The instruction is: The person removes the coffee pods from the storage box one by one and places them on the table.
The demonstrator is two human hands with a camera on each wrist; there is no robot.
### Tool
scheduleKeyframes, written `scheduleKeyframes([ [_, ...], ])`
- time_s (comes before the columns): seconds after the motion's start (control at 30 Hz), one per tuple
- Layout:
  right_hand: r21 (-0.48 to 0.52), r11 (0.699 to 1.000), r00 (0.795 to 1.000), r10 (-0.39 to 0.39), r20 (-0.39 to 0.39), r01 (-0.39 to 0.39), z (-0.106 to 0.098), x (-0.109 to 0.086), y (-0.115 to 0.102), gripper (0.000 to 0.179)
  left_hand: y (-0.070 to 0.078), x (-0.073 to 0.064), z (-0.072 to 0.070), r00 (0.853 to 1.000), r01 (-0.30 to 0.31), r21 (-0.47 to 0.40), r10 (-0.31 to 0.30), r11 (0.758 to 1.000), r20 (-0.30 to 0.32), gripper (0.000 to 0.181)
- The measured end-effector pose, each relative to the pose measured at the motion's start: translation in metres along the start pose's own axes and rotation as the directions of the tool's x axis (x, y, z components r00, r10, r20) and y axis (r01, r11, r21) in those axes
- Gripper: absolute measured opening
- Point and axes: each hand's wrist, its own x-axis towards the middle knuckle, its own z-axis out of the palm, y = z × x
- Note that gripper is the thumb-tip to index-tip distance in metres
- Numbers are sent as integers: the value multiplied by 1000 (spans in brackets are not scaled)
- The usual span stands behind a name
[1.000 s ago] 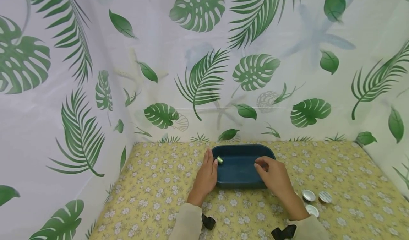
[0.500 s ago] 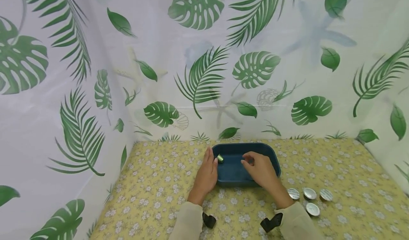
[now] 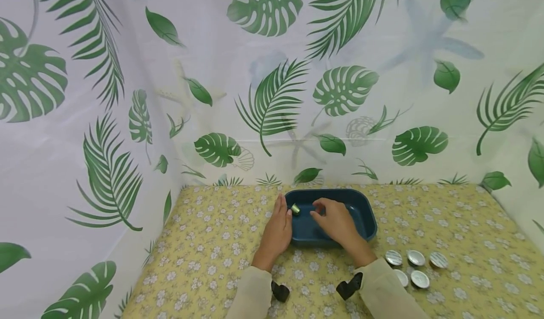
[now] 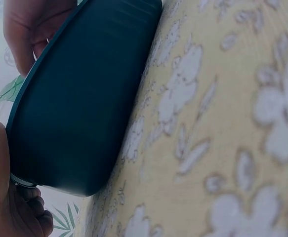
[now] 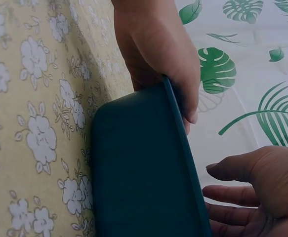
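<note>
A dark blue rectangular tray (image 3: 368, 215) stands on the flowered cloth. My left hand (image 3: 277, 228) grips its left end, fingers along the outer wall and thumb over the rim; the right wrist view shows this left hand (image 5: 158, 44) astride the rim. Inside, near that thumb, lies a small shiny green coffee capsule (image 3: 295, 209). My right hand (image 3: 335, 219) hovers over the middle of the tray, fingers loosely bent toward the capsule. Nothing shows between its thumb and fingers (image 5: 232, 195) in the right wrist view.
To the right of the tray, several capsules with silver foil lids (image 3: 416, 257) sit in two loose rows, close to the right sleeve (image 3: 388, 288). A white leaf-print sheet (image 3: 272, 168) hangs behind the cloth-covered table (image 3: 212, 262) and along its left side.
My right hand has moved left from the tray's right end to above its middle, uncovering more foil-lidded capsules. The left hand keeps its place on the tray; the green capsule stays inside.
</note>
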Motion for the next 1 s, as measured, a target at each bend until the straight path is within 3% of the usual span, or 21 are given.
scheduleKeyframes([
  [0.57,-69,993,987,104,125,-96,17,28,-13,33,2,3,-2,1000,-9,6,9,1000,1,57],
  [0.77,-113,984,975,157,156,-140,25,39,-16,40,0,1,-1,1000,15,1,-15,1000,8,58],
  [1.0,-134,981,968,164,189,-140,31,44,-14,43,-1,0,-1,1000,24,0,-24,1000,18,59],
])
